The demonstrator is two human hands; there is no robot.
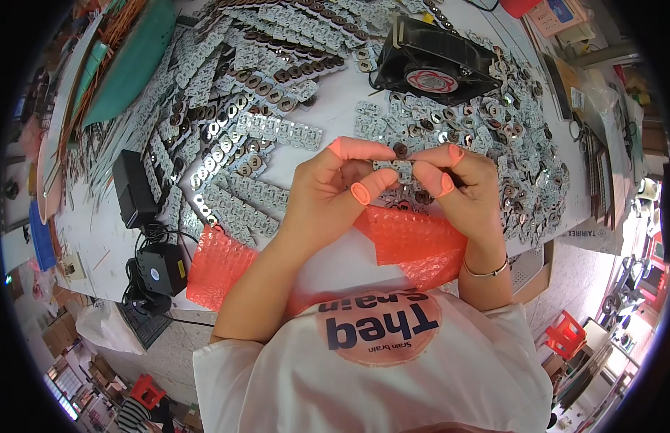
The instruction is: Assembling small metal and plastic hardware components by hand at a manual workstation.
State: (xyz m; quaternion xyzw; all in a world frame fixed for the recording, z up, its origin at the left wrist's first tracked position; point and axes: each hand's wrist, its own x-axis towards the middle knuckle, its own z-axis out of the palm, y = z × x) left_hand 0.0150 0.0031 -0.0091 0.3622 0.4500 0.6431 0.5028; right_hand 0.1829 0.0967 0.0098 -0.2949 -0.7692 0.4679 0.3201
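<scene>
L hand (320, 189) & R hand (472, 190) (orange-capped fingers) pinch metal pc. (403, 172)

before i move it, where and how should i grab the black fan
Probably best by its outer frame, coming from above: the black fan is boxy with straight edges to grip, while loose metal parts crowd its near and right sides. Keep off the round centre.

Small workshop: white counter (340, 94) lay heaped with repeated small metal parts (284, 132), strips and loose piles; black axial fan (439, 65) sat among them; cardboard box (59, 335), red plastic stool (566, 335) stood beyond.
</scene>
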